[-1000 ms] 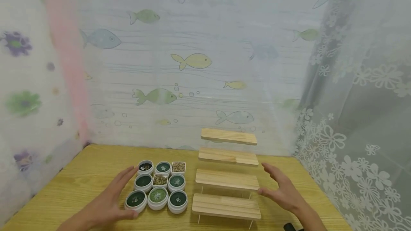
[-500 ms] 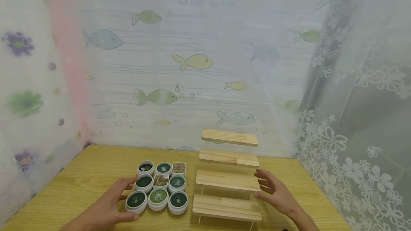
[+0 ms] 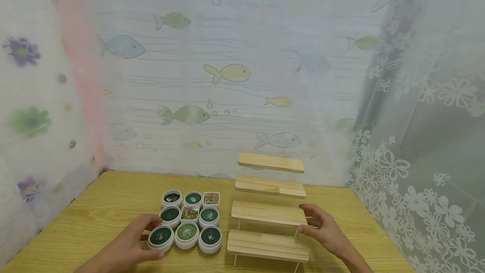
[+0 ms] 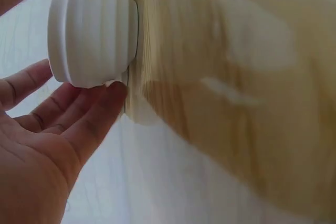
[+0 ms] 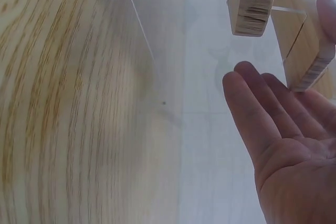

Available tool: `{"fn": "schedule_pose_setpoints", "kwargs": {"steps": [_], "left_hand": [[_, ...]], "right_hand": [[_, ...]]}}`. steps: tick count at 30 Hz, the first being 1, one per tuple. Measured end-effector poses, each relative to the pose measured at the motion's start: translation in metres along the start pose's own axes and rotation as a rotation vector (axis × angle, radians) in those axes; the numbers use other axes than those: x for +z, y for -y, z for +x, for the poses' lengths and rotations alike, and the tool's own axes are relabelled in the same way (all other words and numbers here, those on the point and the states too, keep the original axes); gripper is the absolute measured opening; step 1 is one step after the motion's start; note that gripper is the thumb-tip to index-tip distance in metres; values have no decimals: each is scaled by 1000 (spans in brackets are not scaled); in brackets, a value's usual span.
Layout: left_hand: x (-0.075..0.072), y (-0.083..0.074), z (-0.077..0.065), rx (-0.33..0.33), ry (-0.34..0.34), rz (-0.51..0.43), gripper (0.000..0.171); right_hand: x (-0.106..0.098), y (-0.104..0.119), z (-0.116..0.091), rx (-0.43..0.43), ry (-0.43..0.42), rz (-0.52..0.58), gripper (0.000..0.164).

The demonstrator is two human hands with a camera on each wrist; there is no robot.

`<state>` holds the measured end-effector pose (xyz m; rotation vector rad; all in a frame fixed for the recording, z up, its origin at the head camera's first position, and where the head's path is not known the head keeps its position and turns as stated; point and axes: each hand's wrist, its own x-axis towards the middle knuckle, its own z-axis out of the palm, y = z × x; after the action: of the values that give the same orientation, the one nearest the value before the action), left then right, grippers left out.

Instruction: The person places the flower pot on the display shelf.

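Note:
My left hand [image 3: 126, 243] reaches round the left side of the front-left white round pot [image 3: 161, 247], which has a dark green inside. Its thumb lies in front of the pot and its fingers behind. In the left wrist view, nearly straight fingers [image 4: 100, 116] meet the ribbed white wall of the pot [image 4: 94, 30]. My right hand [image 3: 322, 228] is at the right end of a stepped wooden shelf [image 3: 267, 214], fingertips and thumb beside a middle plank. In the right wrist view the hand's fingers [image 5: 257, 108] extend straight along the plank ends.
Several more round white pots with green insides, such as the light green one [image 3: 187, 231], stand close together. Two square white containers, one of them the gravel-filled one [image 3: 211, 198], sit among them. The shelf rises towards the fish-patterned curtain [image 3: 227, 96] behind the wooden table [image 3: 125, 193].
The fingers of my left hand have come down and bent in towards the front-left pot. My right hand has moved left and slightly down to the shelf end. Pots and shelf stay in place.

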<state>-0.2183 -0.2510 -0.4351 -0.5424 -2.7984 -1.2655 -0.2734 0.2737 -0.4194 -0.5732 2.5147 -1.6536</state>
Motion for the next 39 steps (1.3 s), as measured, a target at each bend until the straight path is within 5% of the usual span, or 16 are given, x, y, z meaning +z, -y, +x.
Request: {"fn": "schedule_pose_setpoints", "kwargs": {"steps": [15,39], "left_hand": [[-1,5,6,-60,58,-54,70],[-5,6,5,-48,81,-134,63]], "right_hand": [[-3,-1,2,-34,34,61,63],[-1,0,-1,-36,71,103,62]]}}
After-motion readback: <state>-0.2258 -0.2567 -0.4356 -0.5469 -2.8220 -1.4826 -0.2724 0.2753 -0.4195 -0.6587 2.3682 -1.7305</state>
